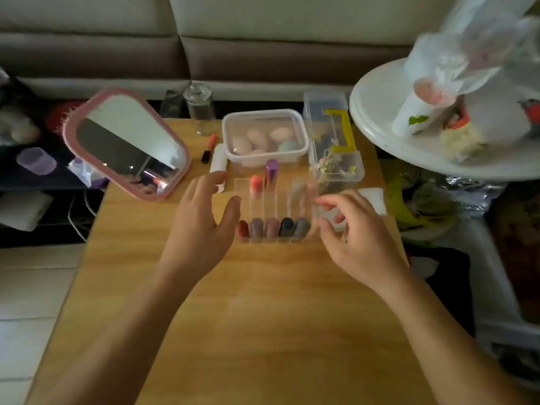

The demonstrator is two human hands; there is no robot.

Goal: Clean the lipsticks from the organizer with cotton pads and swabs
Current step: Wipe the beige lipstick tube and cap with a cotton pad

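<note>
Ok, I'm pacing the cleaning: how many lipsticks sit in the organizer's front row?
5, side by side, left to right: red, mauve, pink, black, grey. Others may be hidden at the ends.

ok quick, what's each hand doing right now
Left hand: open, fingers straight, beside the clear plastic lipstick organizer.
Right hand: fingers curled at the organizer's right edge; whether it grips cannot be told.

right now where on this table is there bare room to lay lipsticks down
Bare wood on the near half of the table, from the organizer toward you. Crowded along the far edge: mirror, sponge container, clear box.
</note>
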